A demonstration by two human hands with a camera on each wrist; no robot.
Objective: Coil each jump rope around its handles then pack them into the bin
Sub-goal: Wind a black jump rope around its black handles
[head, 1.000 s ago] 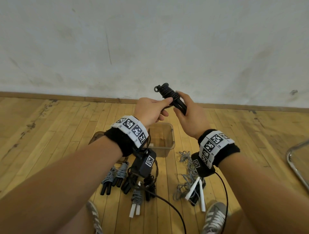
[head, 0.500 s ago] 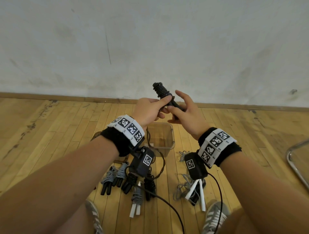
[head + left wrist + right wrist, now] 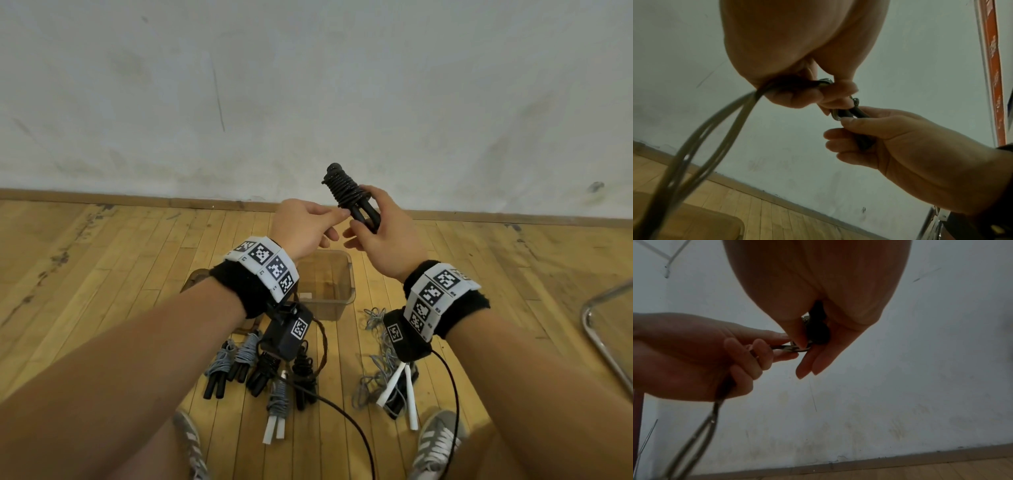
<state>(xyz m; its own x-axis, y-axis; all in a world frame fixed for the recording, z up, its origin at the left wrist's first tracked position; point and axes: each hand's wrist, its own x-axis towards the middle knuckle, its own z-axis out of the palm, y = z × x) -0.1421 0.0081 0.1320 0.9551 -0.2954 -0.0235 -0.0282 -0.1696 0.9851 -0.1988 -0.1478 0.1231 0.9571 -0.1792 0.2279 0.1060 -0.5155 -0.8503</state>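
Head view: the right hand [image 3: 383, 240] holds a black rope [image 3: 346, 192] up in front of the wall [image 3: 308, 85]. The rope is wound tight around its two black handles [image 3: 364, 214]. The thumb and curled fingers grip the handles low down, and the wound end points up and to the left. The left hand [image 3: 301, 229] is just beside it. Its finger and thumb pinch together at the handles, right under the coil. In the wrist views, the left hand also grips some thin cord [image 3: 715, 133] that hangs down from its fist.

The clear bin [image 3: 329, 287] sits on the wood floor [image 3: 102, 257] below the hands. I cannot tell if anything is in it. In front of the bin, near the person's shoes [image 3: 438, 442], lie five wound ropes [image 3: 260, 366] side by side. Some are grey and some are black. To the right of them is a loose grey rope [image 3: 376, 370] in a messy pile, with white handles [image 3: 400, 387] on top.
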